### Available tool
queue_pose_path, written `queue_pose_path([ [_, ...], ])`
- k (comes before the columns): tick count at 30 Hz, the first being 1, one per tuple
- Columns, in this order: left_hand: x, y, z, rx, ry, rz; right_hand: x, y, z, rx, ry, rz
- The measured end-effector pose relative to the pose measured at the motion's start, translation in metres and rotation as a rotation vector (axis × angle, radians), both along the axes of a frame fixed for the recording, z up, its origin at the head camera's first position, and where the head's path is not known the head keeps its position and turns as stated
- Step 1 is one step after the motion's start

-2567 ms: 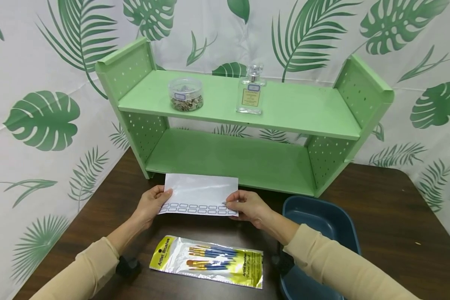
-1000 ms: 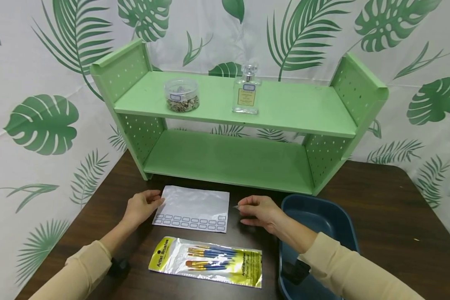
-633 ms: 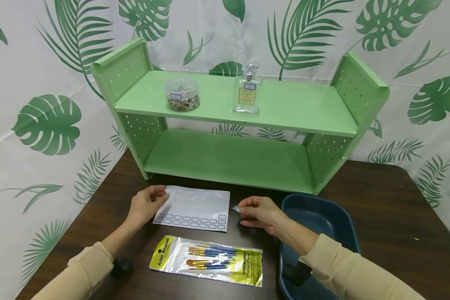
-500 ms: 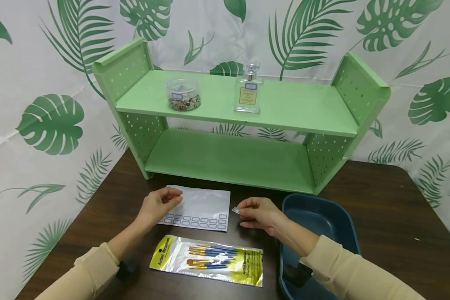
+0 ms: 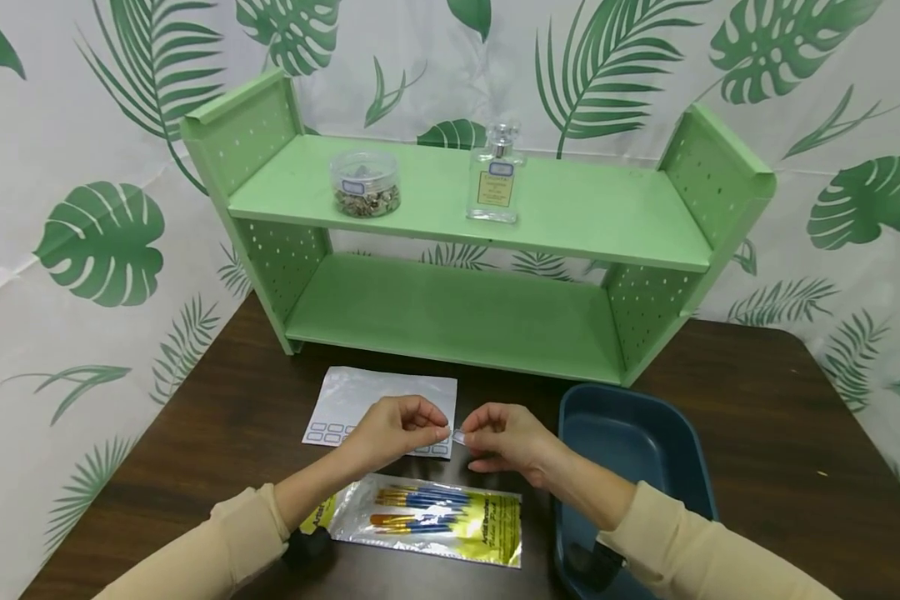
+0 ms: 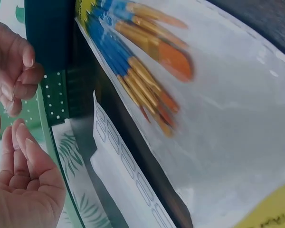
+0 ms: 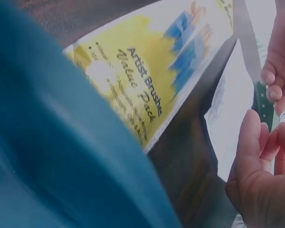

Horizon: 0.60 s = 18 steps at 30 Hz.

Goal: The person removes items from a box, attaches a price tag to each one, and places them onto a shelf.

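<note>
My right hand (image 5: 512, 442) pinches a small label sticker (image 5: 459, 437) with a printed frame between thumb and fingertips. Close to the sticker's left side is my left hand (image 5: 399, 429); its thumb and fingers are slightly apart in the left wrist view, and whether they touch the sticker I cannot tell. A white label sheet (image 5: 367, 392) with rows of framed labels lies under the left hand, which covers part of it. Nearer to me lies a clear and yellow packet of artist brushes (image 5: 427, 521), its left end partly hidden by the left forearm.
A green two-tier shelf (image 5: 457, 308) stands behind. On its upper tier are a round clear jar (image 5: 366, 185) and a glass perfume bottle (image 5: 495, 179), both bearing labels. A dark blue tray (image 5: 697, 450) sits on the table under the right forearm.
The sheet, earlier held in both hands, was laid on the table and the sticker came away in the right hand. The left hand has since moved right, over the sheet, towards the sticker.
</note>
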<state>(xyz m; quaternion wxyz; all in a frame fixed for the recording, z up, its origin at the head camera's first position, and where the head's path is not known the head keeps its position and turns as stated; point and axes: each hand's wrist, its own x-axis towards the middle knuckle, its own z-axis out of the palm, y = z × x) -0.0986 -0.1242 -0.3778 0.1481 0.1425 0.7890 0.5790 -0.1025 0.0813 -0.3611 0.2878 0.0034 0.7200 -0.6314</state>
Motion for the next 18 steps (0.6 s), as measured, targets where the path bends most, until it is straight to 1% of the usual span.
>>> queue_pose_path([
  [6, 0.000, 0.005, -0.003, 0.003, -0.004, -0.040, 0.007, -0.001, 0.001, 0.015, -0.001, 0.028],
  [12, 0.004, 0.006, -0.002, -0.031, -0.065, -0.093, 0.015, -0.001, 0.001, 0.032, -0.014, 0.049],
  [15, 0.007, 0.006, -0.002, -0.044, -0.091, -0.105, 0.020, -0.001, 0.000, 0.038, -0.014, 0.036],
  [18, 0.011, 0.005, -0.001, -0.045, -0.102, -0.109, 0.028, -0.002, -0.001, 0.022, -0.024, 0.000],
])
